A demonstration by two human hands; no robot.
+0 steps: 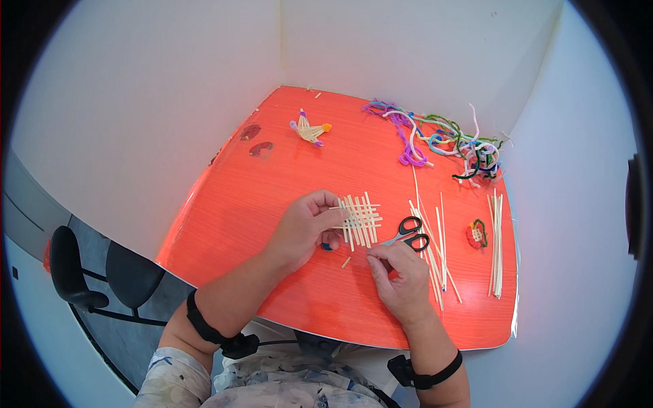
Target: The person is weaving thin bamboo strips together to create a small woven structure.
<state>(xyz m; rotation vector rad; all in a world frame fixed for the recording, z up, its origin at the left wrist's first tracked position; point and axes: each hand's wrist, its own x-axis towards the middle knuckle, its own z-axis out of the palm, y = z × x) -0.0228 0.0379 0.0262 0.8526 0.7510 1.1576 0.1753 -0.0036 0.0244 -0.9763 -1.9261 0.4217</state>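
Note:
My left hand grips the left edge of a small woven lattice of pale flat sticks, thumb on top, holding it above the red table. A bit of dark blue shows below those fingers. To the right and nearer me, my right hand is closed with thumb and index finger pinched together; what they hold, if anything, is too small to make out. Just beyond it lie black-handled scissors, their blades partly hidden near the lattice. A short cut stick piece rests on the table between my hands.
Loose pale sticks lie right of the scissors, with a bundle of sticks at the table's right edge. Between them sits a small red-and-green yarn piece. Tangled pipe cleaners lie at the back; a star-like stick figure is far left.

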